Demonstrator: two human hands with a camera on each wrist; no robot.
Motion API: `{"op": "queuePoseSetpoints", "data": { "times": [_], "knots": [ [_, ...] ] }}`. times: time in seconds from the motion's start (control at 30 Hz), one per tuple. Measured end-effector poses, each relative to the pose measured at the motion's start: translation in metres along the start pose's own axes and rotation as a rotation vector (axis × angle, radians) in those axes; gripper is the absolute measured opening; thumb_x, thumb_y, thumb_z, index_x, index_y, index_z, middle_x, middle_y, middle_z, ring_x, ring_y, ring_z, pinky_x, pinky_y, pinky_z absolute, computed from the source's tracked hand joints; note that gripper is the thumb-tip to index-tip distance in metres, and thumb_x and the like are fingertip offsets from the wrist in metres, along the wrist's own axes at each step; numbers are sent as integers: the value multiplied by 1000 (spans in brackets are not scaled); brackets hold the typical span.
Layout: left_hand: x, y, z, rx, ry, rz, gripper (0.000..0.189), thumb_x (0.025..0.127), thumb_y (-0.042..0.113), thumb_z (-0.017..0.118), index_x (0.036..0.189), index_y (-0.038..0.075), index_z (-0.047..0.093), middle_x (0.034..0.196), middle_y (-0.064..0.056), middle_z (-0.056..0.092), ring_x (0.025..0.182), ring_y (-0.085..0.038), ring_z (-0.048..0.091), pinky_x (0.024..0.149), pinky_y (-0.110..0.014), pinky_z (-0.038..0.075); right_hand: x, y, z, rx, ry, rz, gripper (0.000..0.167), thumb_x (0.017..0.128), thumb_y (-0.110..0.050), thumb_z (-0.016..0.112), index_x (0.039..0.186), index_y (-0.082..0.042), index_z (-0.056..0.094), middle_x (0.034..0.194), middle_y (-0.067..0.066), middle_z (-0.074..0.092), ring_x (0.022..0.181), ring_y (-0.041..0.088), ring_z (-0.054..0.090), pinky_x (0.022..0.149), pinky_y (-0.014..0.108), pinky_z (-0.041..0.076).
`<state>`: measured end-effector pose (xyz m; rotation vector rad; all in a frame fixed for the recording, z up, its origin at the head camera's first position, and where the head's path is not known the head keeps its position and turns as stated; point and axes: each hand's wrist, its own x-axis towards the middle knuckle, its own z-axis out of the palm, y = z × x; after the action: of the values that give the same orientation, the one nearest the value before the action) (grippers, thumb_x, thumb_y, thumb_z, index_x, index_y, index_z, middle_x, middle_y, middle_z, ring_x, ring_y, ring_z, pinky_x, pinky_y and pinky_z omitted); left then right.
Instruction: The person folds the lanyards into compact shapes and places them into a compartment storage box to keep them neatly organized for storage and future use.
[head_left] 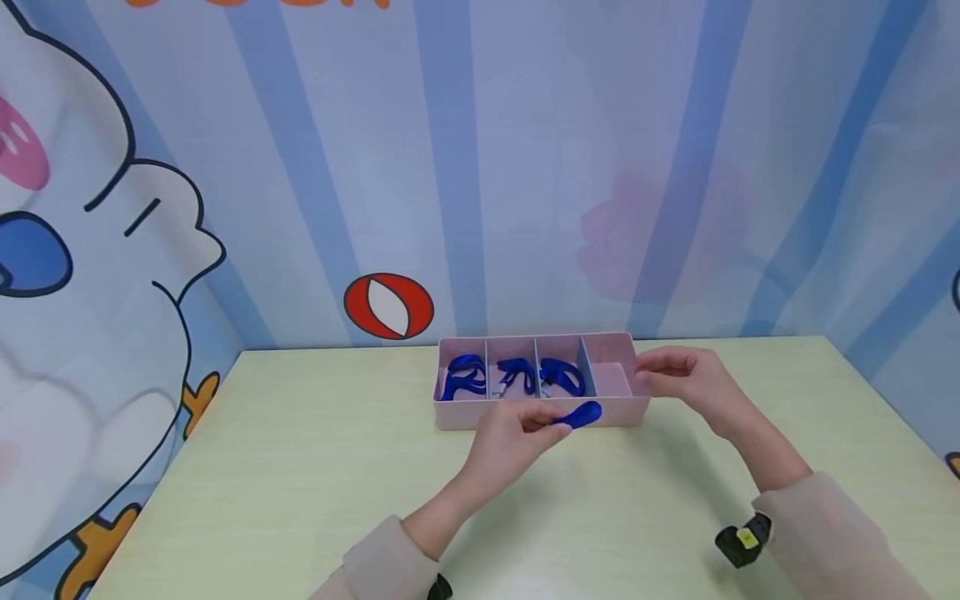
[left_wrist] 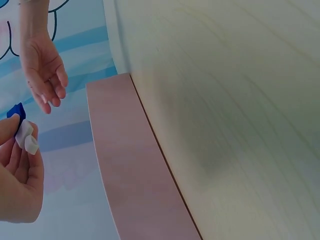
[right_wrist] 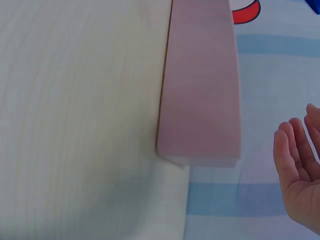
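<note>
My left hand [head_left: 513, 437] pinches a folded blue lanyard [head_left: 581, 414] just in front of the pink divided box [head_left: 540, 412]. In the left wrist view, a white clip [left_wrist: 25, 135] shows between the fingers below the blue strap. Three compartments of the box each hold a blue lanyard: one at the left [head_left: 465, 375], another [head_left: 517, 375] beside it, and a third [head_left: 564, 377] right of that. The rightmost compartment [head_left: 613, 379] shows its bare floor. By the box's right end is my right hand [head_left: 693, 382], fingers slightly bent and holding nothing visible.
The box stands at the back of a pale wood-grain table [head_left: 315, 467]. Behind it hangs a blue striped backdrop [head_left: 525, 167] with cartoon prints. A black wrist camera [head_left: 742, 540] is on the right sleeve.
</note>
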<state>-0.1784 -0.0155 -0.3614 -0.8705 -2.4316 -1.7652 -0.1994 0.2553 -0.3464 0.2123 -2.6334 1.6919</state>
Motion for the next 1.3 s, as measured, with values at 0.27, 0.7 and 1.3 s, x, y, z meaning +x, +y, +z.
{"op": "queuePoseSetpoints", "data": {
  "times": [0.27,0.7,1.3],
  "knots": [
    [8,-7,1,45,22,39,19,83,12,70,102,8,72,88,-3,71,69,-6,62,61,-20,52,15,24,-6,44,61,44,50,89,-17,64,128,10,48,109,17,60,85,5,62,76,25,53],
    [22,-12,6,113,68,84,16,84,11,69,98,5,72,88,-5,70,69,-5,62,60,-19,51,30,42,1,71,55,151,47,91,-5,56,131,14,40,105,16,57,80,5,59,76,33,54],
    [63,-26,35,206,118,61,14,84,15,70,95,7,73,84,0,71,70,-3,62,60,-13,48,36,45,-4,141,-48,218,51,92,-3,54,135,15,32,130,33,42,96,16,60,82,35,52]
  ]
}}
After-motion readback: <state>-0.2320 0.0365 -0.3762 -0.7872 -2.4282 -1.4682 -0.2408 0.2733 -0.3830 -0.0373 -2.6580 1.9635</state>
